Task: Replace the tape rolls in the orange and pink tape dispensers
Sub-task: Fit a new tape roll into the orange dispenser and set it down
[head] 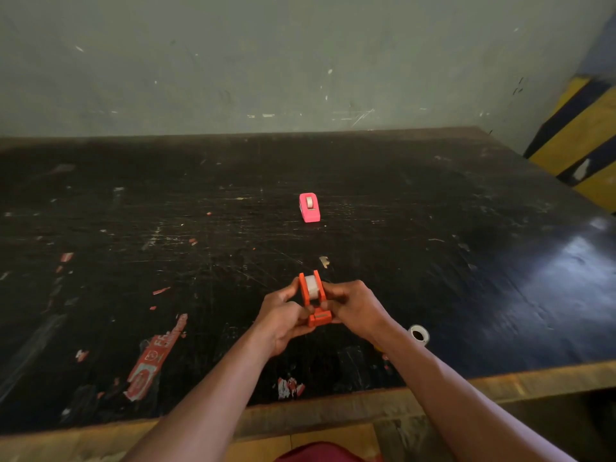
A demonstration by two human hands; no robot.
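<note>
Closest in, nr the front edge of the black table (466,228), there's a torn red label (150,358) stuck down on the left, nothing to do w/ the job.

Just past that, both hands are on the orange tape dispenser (320,317), cutter end toward the person. The left hand (283,320) has its fingers curled round the left side + base. The right hand (353,305) pinches the right wall, so both are gripping it and neither is free.

A whitish tape roll (312,285) sits btwn the two orange side walls, up top. Can't tell if it's fully seated on its hub or only half in, bc the fingers cover the lower part.

Just beside the right forearm a white ring (419,334) lies flat on the table. Prob a spent core or a spare roll, too small to say which.

Further back, well apart from the hands, the pink tape dispenser (310,208) stands on the table by itself w/ a pale roll (309,202) in it. Nobody's touching it. No idea from here whether that roll is new or old.

So imo the orange one is mid-swap or nearly done. The pink one is either finished or not started yet, can't call it. Behind it all is just a scuffed grey wall (300,61).
</note>
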